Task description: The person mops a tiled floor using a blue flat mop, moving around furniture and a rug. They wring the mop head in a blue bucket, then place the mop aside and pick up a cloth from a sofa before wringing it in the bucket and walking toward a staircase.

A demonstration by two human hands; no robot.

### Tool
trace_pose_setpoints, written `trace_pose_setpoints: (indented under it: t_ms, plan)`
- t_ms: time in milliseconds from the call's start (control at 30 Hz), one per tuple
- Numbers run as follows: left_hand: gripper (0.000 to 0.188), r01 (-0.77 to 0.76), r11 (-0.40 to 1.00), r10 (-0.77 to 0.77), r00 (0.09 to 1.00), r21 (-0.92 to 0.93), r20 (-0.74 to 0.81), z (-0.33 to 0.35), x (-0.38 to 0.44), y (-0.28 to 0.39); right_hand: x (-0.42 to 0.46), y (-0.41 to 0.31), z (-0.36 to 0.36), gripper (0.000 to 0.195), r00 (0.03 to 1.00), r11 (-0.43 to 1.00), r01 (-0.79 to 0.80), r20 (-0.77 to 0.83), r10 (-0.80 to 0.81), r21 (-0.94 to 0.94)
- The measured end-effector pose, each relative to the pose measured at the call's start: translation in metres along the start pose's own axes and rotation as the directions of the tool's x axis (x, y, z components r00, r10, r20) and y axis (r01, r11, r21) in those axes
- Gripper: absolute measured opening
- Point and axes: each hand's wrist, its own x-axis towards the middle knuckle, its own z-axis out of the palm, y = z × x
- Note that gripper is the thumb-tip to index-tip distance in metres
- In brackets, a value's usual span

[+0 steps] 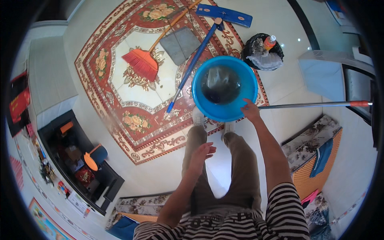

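A round blue plastic basin [248, 72] is in front of my feet, with dark, murky water [221, 85] in its bottom. My right hand [251, 111] is at the basin's near right rim, its fingers overlapping the edge; whether they grip it cannot be told. Over my left thigh hovers my left hand [204, 153], empty, with its fingers slightly curled and apart. Past the basin's left side runs the blue pole of a flat mop [195, 60], its wide blue head [224, 15] beyond. A metal pole [303, 105] with a red grip extends right from behind the rim.
An orange broom [142, 64] and a grey dustpan [180, 45] lie on the patterned floor tiles [135, 120]. A trash bin with a black liner [249, 51] holds a bottle and litter. Floral-covered seats [310, 144] stand right, a dark cabinet [57, 144] left.
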Motion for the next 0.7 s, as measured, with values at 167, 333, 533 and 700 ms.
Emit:
trace_pose_setpoints:
  t_ms: [167, 333, 533, 700]
  plan:
    - [0.05, 0.033, 0.966, -0.014, 0.997, -0.256, 0.078, -0.015, 0.09, 0.008, 0.107, -0.008, 0.089, 0.075, 0.976, 0.976, 0.205, -0.094, -0.197, 0.077]
    - [0.068, -0.014, 0.938, 0.03, 0.999, -0.345, 0.043, 0.0, 0.188, 0.025, 0.211, -0.005, 0.168, 0.068, 0.959, 0.962, 0.216, -0.151, -0.241, -0.165]
    - [0.077, 0.058, 0.876, -0.124, 0.986, -0.479, -0.108, 0.018, 0.278, 0.029, 0.184, -0.004, 0.193, 0.021, 0.997, 0.806, 0.016, 0.053, -0.059, 0.591]
    - [0.068, 0.093, 0.75, -0.122, 0.993, -0.655, 0.002, -0.015, 0.322, 0.04, 0.057, -0.09, 0.097, 0.012, 0.929, 0.659, 0.156, 0.117, -0.351, 0.736]
